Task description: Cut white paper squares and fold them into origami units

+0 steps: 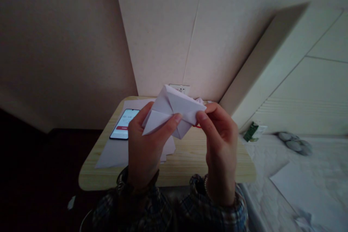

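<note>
A folded white paper shape [174,107] is held up above a small wooden table [190,159]. My left hand [144,148] grips its lower left part, thumb pressed across the front and fingers behind. My right hand [220,145] pinches the shape's right corner between thumb and fingers. Both wrists wear plaid sleeves.
A phone [124,124] with a lit screen lies on flat white paper sheets [114,152] at the table's left. A wall socket [179,88] sits behind. To the right is a bed [272,159] with a sheet of paper [307,192], a green carton [251,131] and a grey object [293,143].
</note>
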The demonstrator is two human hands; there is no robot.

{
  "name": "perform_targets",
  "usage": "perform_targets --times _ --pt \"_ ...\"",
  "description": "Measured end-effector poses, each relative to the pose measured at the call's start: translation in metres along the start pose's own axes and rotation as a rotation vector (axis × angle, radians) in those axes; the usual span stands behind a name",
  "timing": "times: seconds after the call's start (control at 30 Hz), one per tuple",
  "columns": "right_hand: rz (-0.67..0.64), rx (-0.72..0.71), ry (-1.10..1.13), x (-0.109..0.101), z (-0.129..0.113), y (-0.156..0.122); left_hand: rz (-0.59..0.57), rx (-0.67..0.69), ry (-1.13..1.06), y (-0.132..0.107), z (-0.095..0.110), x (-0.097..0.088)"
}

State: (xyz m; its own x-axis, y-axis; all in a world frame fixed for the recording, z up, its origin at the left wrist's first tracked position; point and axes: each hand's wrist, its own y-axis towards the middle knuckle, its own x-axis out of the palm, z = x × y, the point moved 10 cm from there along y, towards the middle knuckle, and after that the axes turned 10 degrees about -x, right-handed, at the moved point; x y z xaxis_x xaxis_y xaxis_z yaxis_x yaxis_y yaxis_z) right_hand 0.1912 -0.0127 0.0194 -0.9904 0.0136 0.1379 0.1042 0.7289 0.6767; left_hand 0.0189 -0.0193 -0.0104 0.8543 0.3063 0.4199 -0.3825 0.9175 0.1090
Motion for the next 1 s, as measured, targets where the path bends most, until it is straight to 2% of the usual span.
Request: perform_targets --times 0.1,0.2,0.5,0.73,0.87,1.0 --pt "-0.070 0.017 -0.086 0.005 0.000 0.000 0.044 0.040 0.035 -0.002 0.004 -0.003" --pt "-0.142 0.048 -0.155 0.010 0.005 -0.001 0.037 0.036 0.044 -0.004 0.006 0.000" --pt "-0.113 0.079 -0.103 0.009 0.016 -0.001 -0.027 -0.044 -0.064 -0.001 -0.003 0.005" --pt "-0.242 0.141 -0.067 0.022 0.021 0.000 0.020 -0.056 -0.095 0.001 -0.004 -0.001" --pt "-0.265 0.159 -0.112 0.020 0.026 0.000 0.050 0.021 0.005 0.003 0.006 -0.007" --pt "-0.294 0.172 -0.113 0.018 0.027 0.001 0.012 0.056 0.157 0.004 0.012 -0.008"
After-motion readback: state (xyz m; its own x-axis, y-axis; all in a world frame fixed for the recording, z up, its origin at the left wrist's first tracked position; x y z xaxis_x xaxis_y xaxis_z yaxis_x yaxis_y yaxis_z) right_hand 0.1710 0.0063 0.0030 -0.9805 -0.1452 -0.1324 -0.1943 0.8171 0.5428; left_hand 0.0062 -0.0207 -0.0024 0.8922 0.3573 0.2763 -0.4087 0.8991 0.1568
